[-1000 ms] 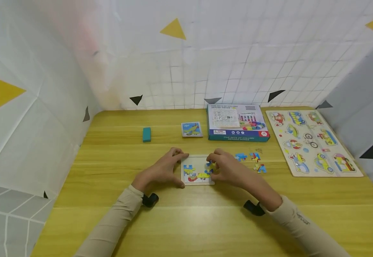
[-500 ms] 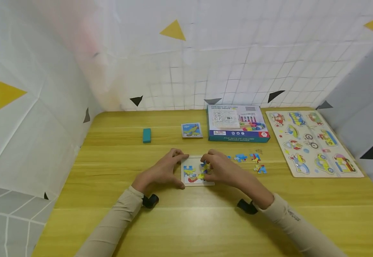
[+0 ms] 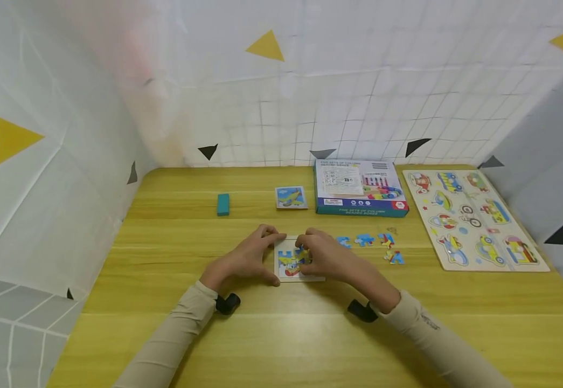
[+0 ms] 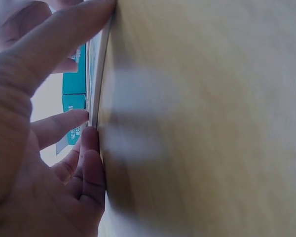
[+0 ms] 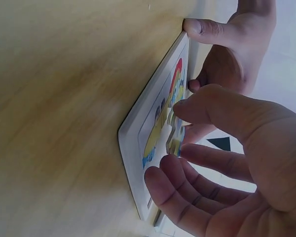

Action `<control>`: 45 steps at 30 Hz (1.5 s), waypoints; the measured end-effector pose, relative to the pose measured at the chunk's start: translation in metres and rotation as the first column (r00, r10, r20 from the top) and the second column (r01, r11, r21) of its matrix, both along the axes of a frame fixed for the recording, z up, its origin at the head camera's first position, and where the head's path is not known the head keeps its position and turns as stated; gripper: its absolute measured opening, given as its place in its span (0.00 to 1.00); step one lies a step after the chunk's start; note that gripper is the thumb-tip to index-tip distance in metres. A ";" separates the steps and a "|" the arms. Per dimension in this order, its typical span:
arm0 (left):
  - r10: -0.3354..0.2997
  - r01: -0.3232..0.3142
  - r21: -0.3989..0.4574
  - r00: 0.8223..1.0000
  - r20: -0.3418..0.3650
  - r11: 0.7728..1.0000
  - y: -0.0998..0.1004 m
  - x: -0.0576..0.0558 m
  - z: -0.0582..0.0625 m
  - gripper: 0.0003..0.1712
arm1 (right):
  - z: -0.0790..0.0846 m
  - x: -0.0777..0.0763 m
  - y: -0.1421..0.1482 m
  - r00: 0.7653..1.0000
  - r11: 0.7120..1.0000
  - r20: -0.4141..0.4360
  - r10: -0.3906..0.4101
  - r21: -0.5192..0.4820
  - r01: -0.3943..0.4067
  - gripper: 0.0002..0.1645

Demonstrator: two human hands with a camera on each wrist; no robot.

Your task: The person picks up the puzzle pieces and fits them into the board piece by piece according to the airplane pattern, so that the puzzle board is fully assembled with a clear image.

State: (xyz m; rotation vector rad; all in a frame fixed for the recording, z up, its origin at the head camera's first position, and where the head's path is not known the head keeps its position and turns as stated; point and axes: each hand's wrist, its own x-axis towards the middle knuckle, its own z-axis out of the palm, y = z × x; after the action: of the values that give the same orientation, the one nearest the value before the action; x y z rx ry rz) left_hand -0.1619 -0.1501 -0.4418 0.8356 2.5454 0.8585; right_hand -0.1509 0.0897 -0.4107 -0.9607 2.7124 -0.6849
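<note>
A small shallow puzzle tray lies flat on the table, with several joined yellow, blue and red pieces in its left and front part. My left hand holds the tray at its left side, thumb at the near corner and fingers at the far corner. Above the tray's middle, my right hand pinches a jigsaw piece between thumb and index finger. This piece is tilted over the picture, close to the placed pieces, and whether it touches them is unclear. The right fingers hide much of the tray in the head view.
Several loose jigsaw pieces lie right of the tray. Behind stand a small airplane picture, a teal block and a flat toy box. A wooden vehicle board lies at the far right.
My right hand has moved left across the tray with the jigsaw piece, uncovering another loose piece to its right. The left hand stays at the tray's left side.
</note>
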 end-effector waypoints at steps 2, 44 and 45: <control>0.000 0.000 0.006 1.000 0.007 1.000 0.000 0.000 0.000 0.62 | -0.001 -0.001 -0.002 1.000 1.000 0.004 0.001 0.012 -0.001 0.25; -0.012 0.012 0.025 1.000 -0.012 1.000 -0.002 0.000 -0.001 0.61 | 0.000 -0.013 -0.010 0.995 0.996 0.053 0.087 0.003 -0.088 0.14; -0.013 0.014 0.023 1.000 -0.012 1.000 -0.002 0.000 -0.001 0.61 | 0.000 -0.013 -0.010 0.995 0.997 0.053 0.083 0.007 -0.083 0.14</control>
State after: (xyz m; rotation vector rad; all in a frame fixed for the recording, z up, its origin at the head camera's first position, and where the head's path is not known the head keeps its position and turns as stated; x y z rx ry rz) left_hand -0.1624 -0.1518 -0.4427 0.8664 2.5415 0.8836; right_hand -0.1638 0.0801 -0.4106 -1.0321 2.6119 -0.6723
